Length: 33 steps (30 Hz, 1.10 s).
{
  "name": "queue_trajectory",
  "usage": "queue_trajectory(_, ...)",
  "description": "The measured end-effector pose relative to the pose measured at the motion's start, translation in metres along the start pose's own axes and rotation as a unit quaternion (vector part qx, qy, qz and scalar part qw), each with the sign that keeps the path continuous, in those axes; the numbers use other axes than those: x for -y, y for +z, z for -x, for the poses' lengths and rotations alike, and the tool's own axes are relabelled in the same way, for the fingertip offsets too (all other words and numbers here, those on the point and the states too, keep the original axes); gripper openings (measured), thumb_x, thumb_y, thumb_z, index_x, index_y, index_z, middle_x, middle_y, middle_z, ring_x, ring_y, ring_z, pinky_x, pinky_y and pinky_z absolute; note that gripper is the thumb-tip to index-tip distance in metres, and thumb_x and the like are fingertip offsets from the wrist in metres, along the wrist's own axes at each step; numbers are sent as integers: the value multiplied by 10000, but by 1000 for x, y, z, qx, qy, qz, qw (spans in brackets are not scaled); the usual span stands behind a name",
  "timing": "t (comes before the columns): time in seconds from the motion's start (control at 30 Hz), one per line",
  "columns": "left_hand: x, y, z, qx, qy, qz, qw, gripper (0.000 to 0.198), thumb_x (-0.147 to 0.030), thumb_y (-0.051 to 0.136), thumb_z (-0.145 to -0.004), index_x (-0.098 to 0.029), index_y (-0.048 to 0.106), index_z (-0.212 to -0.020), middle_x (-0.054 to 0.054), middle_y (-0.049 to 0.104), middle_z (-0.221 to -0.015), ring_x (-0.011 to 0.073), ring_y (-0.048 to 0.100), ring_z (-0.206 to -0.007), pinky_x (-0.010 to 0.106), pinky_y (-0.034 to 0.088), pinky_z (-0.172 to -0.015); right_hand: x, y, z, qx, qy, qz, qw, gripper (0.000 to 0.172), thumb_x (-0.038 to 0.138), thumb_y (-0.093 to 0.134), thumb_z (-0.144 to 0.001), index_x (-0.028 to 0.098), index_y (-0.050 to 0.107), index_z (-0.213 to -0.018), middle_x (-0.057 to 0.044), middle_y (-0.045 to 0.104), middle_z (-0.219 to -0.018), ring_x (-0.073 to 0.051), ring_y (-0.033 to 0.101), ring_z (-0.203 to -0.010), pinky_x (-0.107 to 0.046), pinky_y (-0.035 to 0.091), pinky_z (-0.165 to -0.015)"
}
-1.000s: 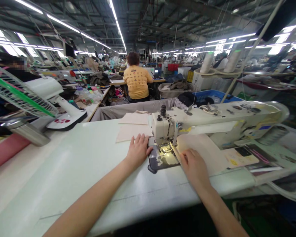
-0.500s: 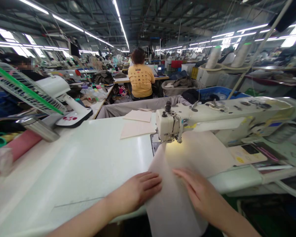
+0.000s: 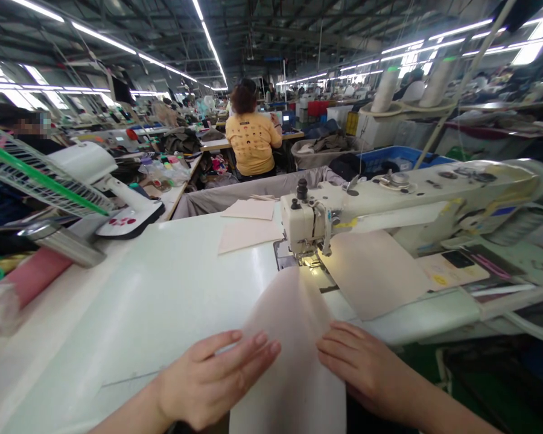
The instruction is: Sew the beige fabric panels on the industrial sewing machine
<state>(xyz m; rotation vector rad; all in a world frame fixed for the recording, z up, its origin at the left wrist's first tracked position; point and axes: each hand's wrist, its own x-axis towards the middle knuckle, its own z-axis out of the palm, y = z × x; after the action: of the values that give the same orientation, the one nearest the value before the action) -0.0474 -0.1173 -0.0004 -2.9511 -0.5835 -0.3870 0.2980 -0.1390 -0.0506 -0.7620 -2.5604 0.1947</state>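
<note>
A pale pink-beige fabric panel point(image 3: 289, 337) runs from the needle area of the sewing machine point(image 3: 305, 223) down over the table's front edge, bulging upward in the middle. My left hand point(image 3: 217, 374) lies along its left side, fingers stretched out and slightly apart. On the opposite side, my right hand point(image 3: 366, 367) has its fingers curled over the panel's right edge; the thumb is hidden. A second pale panel point(image 3: 375, 271) lies flat under the machine arm, right of the lit needle. Left of the machine head rest several more cut pieces point(image 3: 248, 232).
A white fan point(image 3: 127, 211) and a steel flask point(image 3: 63, 241) stand on the left. A phone point(image 3: 457, 259) lies at right, near thread cones point(image 3: 384, 90) farther back. A grey cloth-lined bin point(image 3: 235, 196) borders the table's far edge; a person in yellow point(image 3: 251, 141) sits beyond.
The held panel has shifted left and toward me, uncovering the plate beside the needle and separating from the flat panel. My left hand moved left and its fingers spread; my right hand moved slightly lower.
</note>
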Motion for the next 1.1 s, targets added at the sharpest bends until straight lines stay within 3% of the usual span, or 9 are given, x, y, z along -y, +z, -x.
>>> queue_trajectory(0.1,1,2,-2,70,31,33,997,581,-118,358,-1009,-151,277,-1584,80,609,-1416,201,552,-1335,330,419,-1161,4,1,4,-10,-8,-14,1000,400,30,434,-844,149,662,-1150,-119,744,-1108,-216,657,-1049,-406,449,-1100)
queue_trajectory(0.27,-5,7,-1,129,-35,84,988,555,-208,530,-906,-155,481,-1456,166,562,-1444,328,505,-1360,458,496,-1081,7,-6,7,12,30,-66,997,334,67,468,-870,185,682,-1096,-112,744,-1068,-220,652,-1039,-379,483,-1027)
queue_trajectory(0.37,-9,3,-6,126,-94,183,970,457,-235,523,-923,-223,567,-1378,114,642,-1340,297,570,-1269,442,493,-1070,-1,-12,-1,26,99,-154,983,233,138,488,-915,206,697,-992,-81,746,-964,-208,672,-935,-336,524,-894)
queue_trajectory(0.5,-3,8,-23,64,-383,337,858,367,-401,400,-992,-195,700,-1042,69,731,-1010,244,665,-954,367,550,-910,-20,-5,-21,3,334,-259,906,215,287,510,-944,203,672,-831,-5,670,-688,-177,642,-673,-280,500,-646)
queue_trajectory(0.57,3,15,-32,62,-475,362,800,425,-501,424,-950,-174,684,-868,54,719,-851,246,658,-823,337,550,-770,-28,6,-32,-54,408,-300,861,206,298,567,-889,194,662,-1039,29,639,-654,-173,626,-634,-280,488,-628)
queue_trajectory(0.6,5,19,-35,64,-496,362,787,436,-541,453,-916,-173,670,-826,48,710,-812,247,652,-789,325,534,-723,-30,12,-36,-90,428,-318,841,354,297,590,-858,184,611,-1193,33,650,-687,-172,627,-633,-288,496,-640)
queue_trajectory(0.7,9,29,-43,42,-527,317,787,432,-574,473,-873,-183,655,-853,41,703,-791,247,643,-750,314,483,-686,-32,29,-44,-172,452,-332,810,600,321,603,-819,165,471,-1383,-9,693,-843,-168,633,-640,-317,519,-677)
queue_trajectory(0.87,3,38,-45,32,-555,242,795,388,-542,387,-897,-209,586,-893,26,663,-718,243,632,-673,323,436,-653,-31,37,-48,-156,443,-247,847,236,352,570,-835,200,691,-970,-42,707,-822,-198,630,-713,-338,504,-727)
queue_trajectory(1.1,3,40,-48,56,-559,215,799,353,-515,351,-893,-221,546,-874,36,662,-722,248,635,-663,331,428,-654,-34,32,-57,-138,440,-217,861,157,284,566,-843,201,693,-882,-40,726,-828,-192,638,-741,-310,487,-749)
